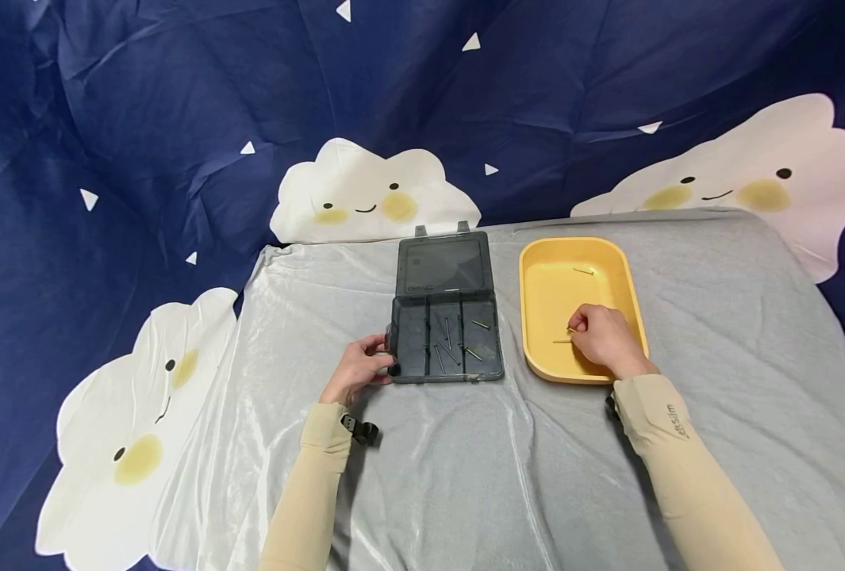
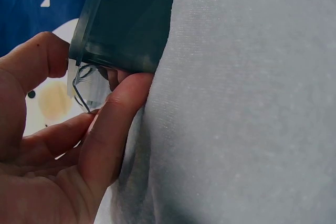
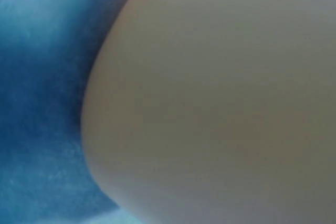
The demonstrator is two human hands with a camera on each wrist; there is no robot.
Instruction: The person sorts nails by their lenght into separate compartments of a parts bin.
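A dark translucent compartment box [image 1: 409,337] lies with its lid [image 1: 445,266] swung back. Its middle section holds several silver screws [image 1: 447,354]; brassy screws [image 1: 481,324] lie in the right one. My left hand [image 1: 356,366] grips the box's left side, thumb and fingers curled at the edge; the left wrist view shows a bent wire [image 2: 81,95] between the fingers. My right hand [image 1: 603,337] reaches into a yellow tray [image 1: 527,317], pinching a small screw [image 1: 570,329] partly hidden by the fingertips. Other loose screws [image 1: 583,272] lie in the tray.
Grey velvety cloth [image 1: 451,460] with creases covers the table. Behind hangs a navy cloth [image 1: 536,95] printed with clouds and white triangles. A blurred, smooth pale surface [image 3: 210,103] fills most of the right wrist view.
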